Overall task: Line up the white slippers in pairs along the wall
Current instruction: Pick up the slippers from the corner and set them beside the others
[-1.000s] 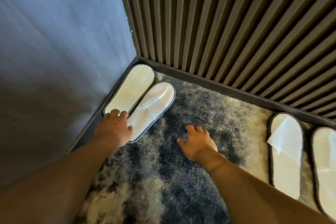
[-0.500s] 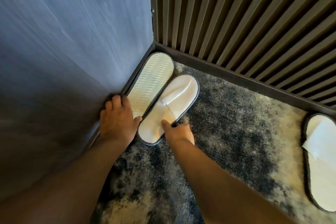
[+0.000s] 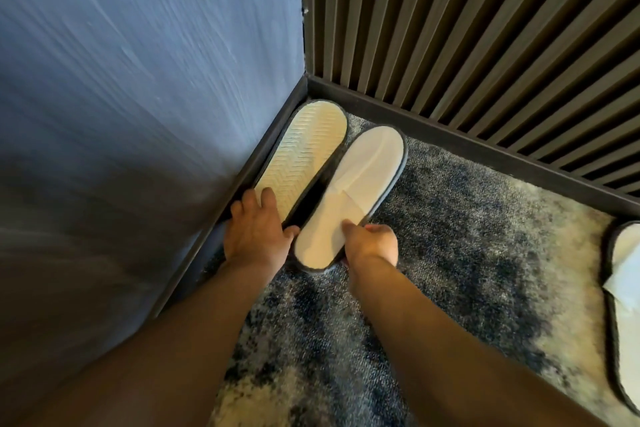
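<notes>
Far left is a blue-grey wall (image 3: pixel 138 80) with a dark baseboard (image 3: pixel 263 146) running along its foot into the corner. Right up against that baseboard sits an upturned slipper (image 3: pixel 304 156), sole up, cream with a zigzag tread, toe pointed into the corner. The left hand (image 3: pixel 256 232) is on its heel end, palm down, fingers spread fairly flat over the sole and the thumb reaching toward the dark gap between the two slippers. More pressing than gripping, as far as I can see.

Just beside it, with a thin dark gap between them, is an upright white slipper (image 3: pixel 349 198) with grey edging, lying at nearly the same angle, toe toward the slatted wall (image 3: pixel 467 28). The right hand (image 3: pixel 370 243) has it pinched at the heel side, thumb on top of the insole and the other fingers curled under the edge, mostly hidden.

Both sit on a mottled blue and cream carpet (image 3: pixel 467 236). Way over at the right edge, well apart from the pair, another white slipper (image 3: pixel 623 288) is cut off by the frame.
</notes>
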